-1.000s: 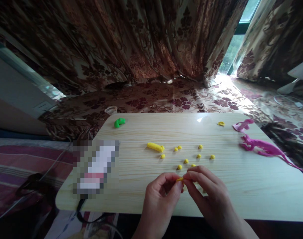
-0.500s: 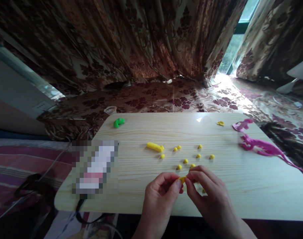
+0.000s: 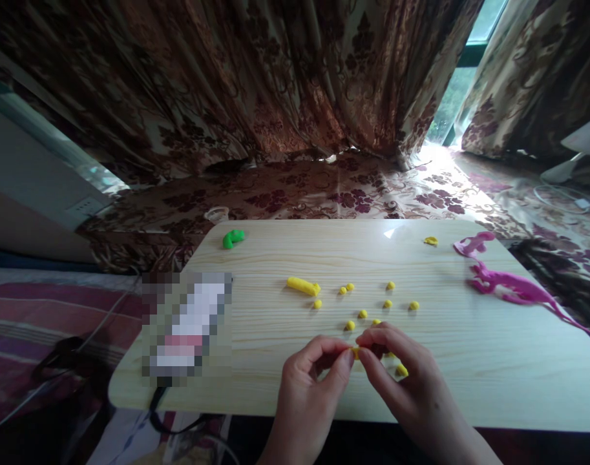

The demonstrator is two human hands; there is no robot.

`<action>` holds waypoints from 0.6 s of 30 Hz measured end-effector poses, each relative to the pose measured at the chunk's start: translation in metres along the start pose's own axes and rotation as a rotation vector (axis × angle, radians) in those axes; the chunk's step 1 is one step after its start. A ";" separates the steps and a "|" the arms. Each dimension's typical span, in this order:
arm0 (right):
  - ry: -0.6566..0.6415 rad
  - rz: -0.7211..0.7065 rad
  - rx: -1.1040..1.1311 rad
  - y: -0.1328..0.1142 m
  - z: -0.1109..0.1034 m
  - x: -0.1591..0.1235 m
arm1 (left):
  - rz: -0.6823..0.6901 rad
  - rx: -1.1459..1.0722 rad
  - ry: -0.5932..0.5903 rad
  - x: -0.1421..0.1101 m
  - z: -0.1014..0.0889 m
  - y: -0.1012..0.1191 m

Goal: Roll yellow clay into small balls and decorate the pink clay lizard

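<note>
Both my hands meet over the near edge of a light wooden table (image 3: pixel 493 361). My left hand (image 3: pixel 310 394) and my right hand (image 3: pixel 407 387) each pinch the same small bit of yellow clay (image 3: pixel 355 352) between thumb and fingertips. A second yellow lump (image 3: pixel 401 371) shows under my right hand's curled fingers. Several small yellow clay balls (image 3: pixel 362 314) lie scattered just beyond my fingers, and a short yellow clay roll (image 3: pixel 303 286) lies further left.
A green clay piece (image 3: pixel 233 238) sits at the far left corner, a yellow scrap (image 3: pixel 430 241) and pink clay shapes (image 3: pixel 510 286) at the far right. A blurred-out object (image 3: pixel 188 326) with a dark cable lies on the left. Patterned curtains hang behind.
My fingers have worked the yellow bit slightly; a yellow lump now shows beneath my right hand. Both hands have stayed in the same spot.
</note>
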State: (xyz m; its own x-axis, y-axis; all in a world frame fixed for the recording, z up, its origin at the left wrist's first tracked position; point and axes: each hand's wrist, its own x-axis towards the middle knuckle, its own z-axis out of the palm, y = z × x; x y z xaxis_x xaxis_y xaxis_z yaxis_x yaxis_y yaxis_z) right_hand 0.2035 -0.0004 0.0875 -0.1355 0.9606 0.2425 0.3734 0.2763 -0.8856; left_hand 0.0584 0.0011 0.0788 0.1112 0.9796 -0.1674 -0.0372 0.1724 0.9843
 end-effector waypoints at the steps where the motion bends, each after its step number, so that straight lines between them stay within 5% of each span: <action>1: -0.011 0.002 -0.003 0.001 0.000 0.000 | 0.039 0.037 0.004 0.000 0.000 0.000; 5: -0.033 0.002 0.012 0.003 0.000 0.001 | 0.124 0.087 0.011 -0.001 0.002 0.003; 10: 0.013 0.023 0.082 0.002 0.001 0.003 | 0.002 -0.118 -0.063 -0.002 0.005 0.007; 18: -0.044 -0.058 -0.050 0.000 -0.003 0.004 | -0.028 -0.064 0.053 0.000 0.003 0.003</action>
State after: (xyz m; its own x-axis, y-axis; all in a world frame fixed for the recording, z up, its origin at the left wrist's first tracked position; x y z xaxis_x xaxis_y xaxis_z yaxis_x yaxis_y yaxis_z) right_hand 0.2060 0.0033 0.0897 -0.1981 0.9411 0.2739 0.4090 0.3333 -0.8495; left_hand 0.0614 0.0011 0.0817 0.0604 0.9782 -0.1988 -0.0985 0.2041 0.9740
